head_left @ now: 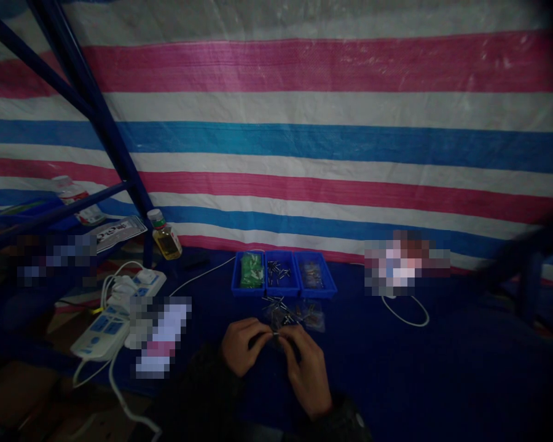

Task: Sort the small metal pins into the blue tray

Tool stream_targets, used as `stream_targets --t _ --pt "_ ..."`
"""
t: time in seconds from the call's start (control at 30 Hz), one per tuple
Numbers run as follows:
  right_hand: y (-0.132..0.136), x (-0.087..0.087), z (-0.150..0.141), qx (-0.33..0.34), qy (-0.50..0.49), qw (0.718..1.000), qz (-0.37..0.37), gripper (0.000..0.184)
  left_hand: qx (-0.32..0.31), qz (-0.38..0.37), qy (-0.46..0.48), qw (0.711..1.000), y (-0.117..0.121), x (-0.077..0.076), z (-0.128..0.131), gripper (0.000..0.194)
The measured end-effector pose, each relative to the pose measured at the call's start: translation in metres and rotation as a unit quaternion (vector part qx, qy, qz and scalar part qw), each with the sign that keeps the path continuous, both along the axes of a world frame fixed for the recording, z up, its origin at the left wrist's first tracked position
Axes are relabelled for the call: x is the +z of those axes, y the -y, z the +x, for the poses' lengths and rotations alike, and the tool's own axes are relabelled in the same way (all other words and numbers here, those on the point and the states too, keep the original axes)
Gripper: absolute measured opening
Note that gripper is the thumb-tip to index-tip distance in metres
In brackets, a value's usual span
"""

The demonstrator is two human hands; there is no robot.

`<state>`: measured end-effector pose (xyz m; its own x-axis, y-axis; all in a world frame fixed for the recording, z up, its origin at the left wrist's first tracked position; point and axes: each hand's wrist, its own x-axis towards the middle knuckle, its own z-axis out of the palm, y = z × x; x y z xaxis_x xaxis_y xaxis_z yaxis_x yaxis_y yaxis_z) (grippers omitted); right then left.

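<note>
My left hand (243, 345) and my right hand (306, 368) meet over the dark blue table top, fingertips pinched together on a small metal part (275, 334) between them. Just beyond the fingers lies a loose pile of small metal parts (276, 306) and a clear plastic bag of parts (308, 314). Behind these stand three small blue bins in a row: the left bin (249, 272) holds green pieces, the middle bin (282, 274) metal parts, the right bin (314, 275) brownish pieces.
A white power strip (120, 310) with cables lies at the left, near a small bottle of yellow liquid (164, 234) and a blue shelf post (96, 110). A white cable (408, 314) loops at the right. A striped tarp (332, 123) hangs behind.
</note>
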<state>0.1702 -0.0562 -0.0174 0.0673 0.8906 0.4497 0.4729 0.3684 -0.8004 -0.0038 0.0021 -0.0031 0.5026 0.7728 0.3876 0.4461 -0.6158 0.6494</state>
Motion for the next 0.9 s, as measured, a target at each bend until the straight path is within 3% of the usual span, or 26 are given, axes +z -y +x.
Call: stream_targets --t 0.27,0.53,0.67,0.9 --pt "-0.0032 -0.006 0.0 -0.024 0.003 0.999 -0.025 0.024 -0.013 0.016 -0.01 1.0 0.0 -0.0001 0.0016 0.018" --pt "-0.0021 -0.0039 0.002 -0.093 0.009 0.995 -0.032 0.03 0.003 0.006 -0.014 1.0 -0.0004 0.0008 0.0024 0.017" --pt "-0.001 -0.0015 0.004 -0.075 -0.022 0.997 -0.004 0.017 0.014 -0.006 -0.008 1.0 -0.001 0.0007 0.0012 0.016" --pt "-0.0033 -0.0022 0.0019 -0.041 -0.007 0.999 -0.001 0.02 -0.005 -0.001 -0.01 1.0 -0.0007 0.0027 0.0016 0.019"
